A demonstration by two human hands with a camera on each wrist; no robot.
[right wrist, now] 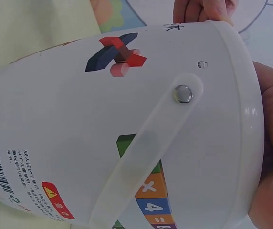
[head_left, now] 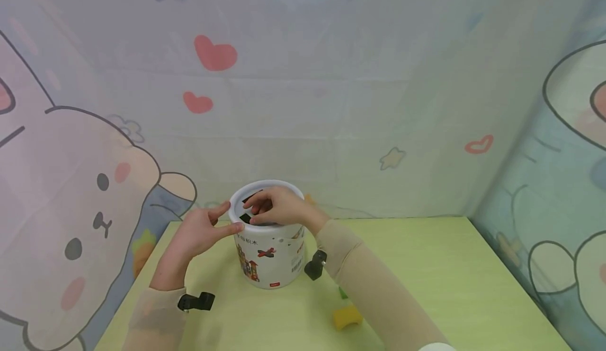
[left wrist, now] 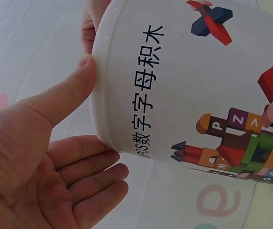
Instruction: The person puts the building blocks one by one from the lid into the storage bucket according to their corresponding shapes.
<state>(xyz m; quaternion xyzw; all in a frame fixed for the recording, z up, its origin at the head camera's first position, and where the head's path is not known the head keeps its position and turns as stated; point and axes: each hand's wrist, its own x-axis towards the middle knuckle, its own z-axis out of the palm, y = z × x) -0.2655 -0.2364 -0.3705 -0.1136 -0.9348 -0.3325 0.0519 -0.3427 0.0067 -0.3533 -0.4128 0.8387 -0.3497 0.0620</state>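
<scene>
A white bucket (head_left: pixel 270 259) printed with building-block pictures stands upright on the table. Its recessed white lid shows dark openings. My left hand (head_left: pixel 196 232) touches the bucket's rim on the left, thumb and index finger spread apart along it; in the left wrist view its remaining fingers extend loosely beside the wall. Over the lid is my right hand (head_left: pixel 279 206), fingers bent downward and fingertips right at the lid's openings. I cannot tell whether those fingers hold anything. The right wrist view shows the bucket's translucent handle (right wrist: pixel 143 152) hanging along its side.
A yellow curved block (head_left: pixel 347 317) lies on the light green table (head_left: pixel 435 267), near the right forearm. A small green piece (head_left: pixel 343 292) is partly hidden by that sleeve. A printed cloth backdrop (head_left: pixel 303 109) hangs behind the table.
</scene>
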